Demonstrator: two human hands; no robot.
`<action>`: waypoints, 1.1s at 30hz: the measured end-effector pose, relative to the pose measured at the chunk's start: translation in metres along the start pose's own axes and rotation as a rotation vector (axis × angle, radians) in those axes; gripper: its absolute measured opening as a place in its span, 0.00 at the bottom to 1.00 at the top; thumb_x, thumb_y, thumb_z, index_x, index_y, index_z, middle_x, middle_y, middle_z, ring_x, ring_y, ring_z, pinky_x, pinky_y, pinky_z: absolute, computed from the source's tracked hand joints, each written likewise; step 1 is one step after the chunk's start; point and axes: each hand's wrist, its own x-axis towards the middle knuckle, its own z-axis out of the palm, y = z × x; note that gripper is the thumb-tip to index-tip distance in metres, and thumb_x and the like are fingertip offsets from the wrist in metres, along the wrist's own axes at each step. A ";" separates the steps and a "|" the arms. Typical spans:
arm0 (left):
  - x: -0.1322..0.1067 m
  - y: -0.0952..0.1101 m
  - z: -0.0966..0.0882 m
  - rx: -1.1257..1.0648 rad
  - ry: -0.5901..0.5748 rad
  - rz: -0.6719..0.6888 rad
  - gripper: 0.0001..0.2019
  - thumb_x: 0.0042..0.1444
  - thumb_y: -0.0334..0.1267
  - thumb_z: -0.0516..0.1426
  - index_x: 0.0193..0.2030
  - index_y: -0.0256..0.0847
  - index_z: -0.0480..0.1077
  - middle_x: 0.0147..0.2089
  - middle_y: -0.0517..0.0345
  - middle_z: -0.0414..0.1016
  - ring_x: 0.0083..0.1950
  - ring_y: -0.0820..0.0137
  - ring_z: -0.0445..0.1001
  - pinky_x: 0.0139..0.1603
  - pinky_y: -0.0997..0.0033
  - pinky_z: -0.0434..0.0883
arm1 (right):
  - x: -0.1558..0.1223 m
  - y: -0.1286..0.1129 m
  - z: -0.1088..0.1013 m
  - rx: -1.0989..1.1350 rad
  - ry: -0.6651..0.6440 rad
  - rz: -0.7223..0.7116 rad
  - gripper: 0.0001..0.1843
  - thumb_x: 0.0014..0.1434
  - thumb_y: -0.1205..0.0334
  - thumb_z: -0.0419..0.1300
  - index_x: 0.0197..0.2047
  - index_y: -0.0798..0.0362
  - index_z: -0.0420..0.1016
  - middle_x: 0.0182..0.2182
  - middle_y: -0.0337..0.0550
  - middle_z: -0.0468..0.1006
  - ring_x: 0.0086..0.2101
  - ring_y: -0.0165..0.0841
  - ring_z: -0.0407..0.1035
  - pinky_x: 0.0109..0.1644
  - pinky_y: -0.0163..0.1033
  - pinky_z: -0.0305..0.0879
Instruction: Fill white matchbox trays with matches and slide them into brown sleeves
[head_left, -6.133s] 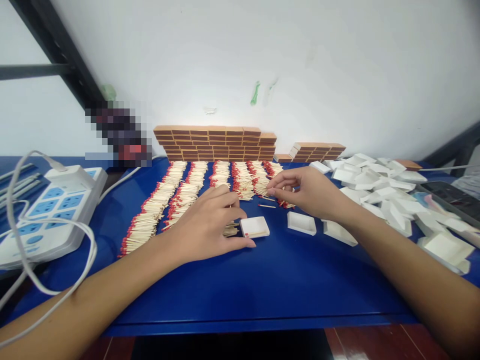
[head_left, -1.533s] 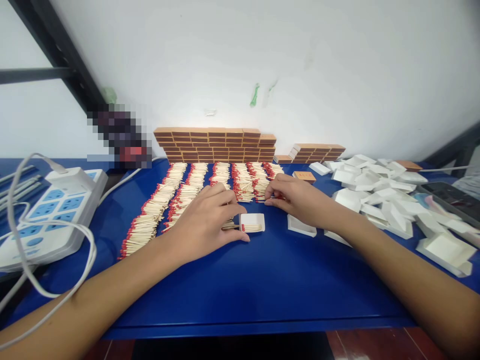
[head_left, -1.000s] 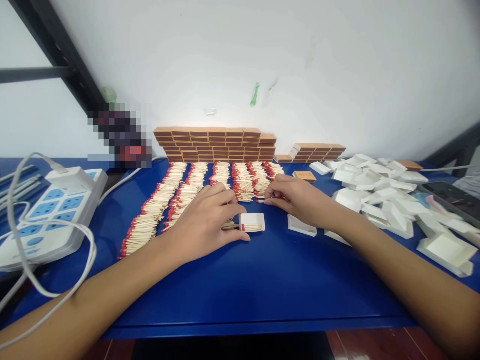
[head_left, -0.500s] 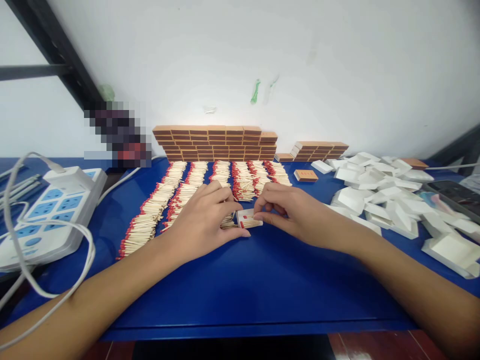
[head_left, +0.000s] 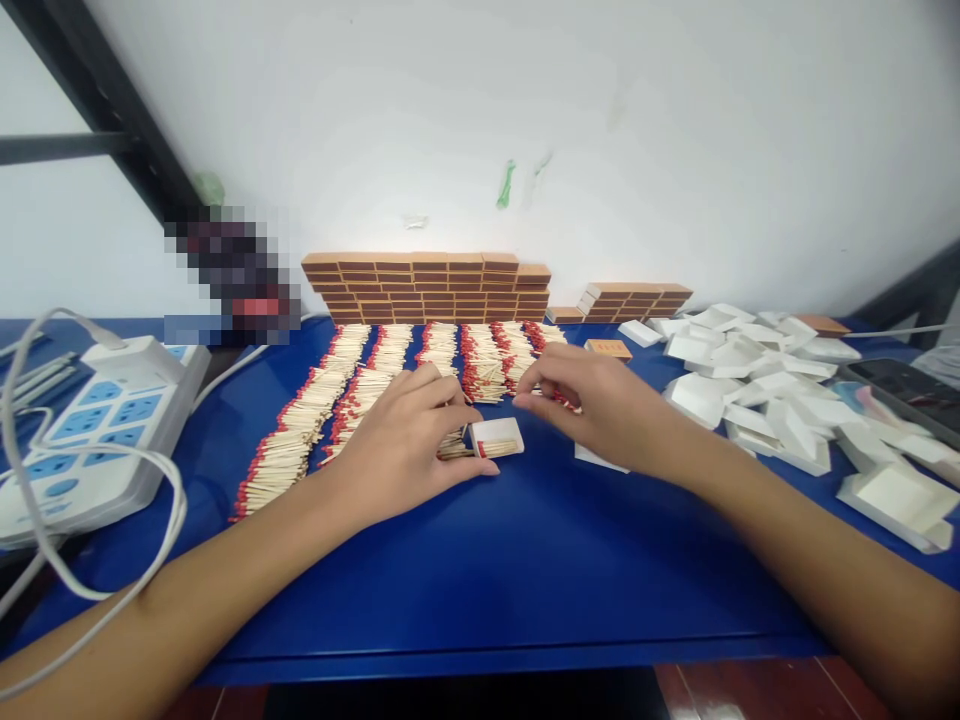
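My left hand (head_left: 409, 425) is curled round the left end of a small white matchbox tray (head_left: 499, 428), which sits low over the blue table. A few matches (head_left: 501, 448) lie along the tray's near side, and more matches (head_left: 454, 444) show between the thumb and fingers of that hand. Just right of the tray, my right hand (head_left: 581, 400) is raised with its fingers curled in towards the thumb. Red tips peek out under its fingers, apparently matches (head_left: 571, 406) held there. Rows of red-headed matches (head_left: 484, 365) stretch out behind both hands.
Stacked matchboxes (head_left: 427, 290) line the wall, with a smaller stack (head_left: 637, 298) to their right. One orange matchbox (head_left: 609, 349) lies behind my right hand. White trays (head_left: 780, 385) heap up at right, near a phone (head_left: 900, 390). A power strip (head_left: 112, 430) with cables stands left.
My right hand has lifted out of the tray and moved right and slightly up. Fewer red match heads show in the tray now. My left hand keeps its hold on the tray.
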 end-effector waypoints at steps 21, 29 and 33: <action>-0.001 0.002 -0.001 -0.016 -0.010 -0.003 0.17 0.63 0.54 0.68 0.44 0.42 0.81 0.42 0.53 0.77 0.48 0.59 0.72 0.52 0.57 0.69 | 0.006 0.029 0.006 -0.080 -0.105 0.095 0.06 0.69 0.62 0.61 0.38 0.51 0.77 0.35 0.45 0.74 0.34 0.37 0.68 0.37 0.41 0.62; 0.000 0.003 -0.002 -0.014 -0.009 0.005 0.17 0.63 0.54 0.68 0.43 0.41 0.81 0.41 0.53 0.77 0.47 0.60 0.72 0.50 0.57 0.68 | 0.005 0.031 0.010 -0.068 -0.118 0.089 0.08 0.69 0.62 0.59 0.38 0.52 0.76 0.35 0.45 0.75 0.34 0.36 0.68 0.38 0.41 0.62; 0.000 0.003 -0.002 -0.017 -0.012 -0.002 0.17 0.63 0.54 0.68 0.44 0.41 0.81 0.41 0.53 0.77 0.48 0.59 0.72 0.51 0.57 0.68 | 0.005 0.033 0.011 -0.047 -0.115 0.073 0.08 0.70 0.62 0.59 0.38 0.51 0.76 0.34 0.44 0.74 0.35 0.36 0.68 0.38 0.40 0.62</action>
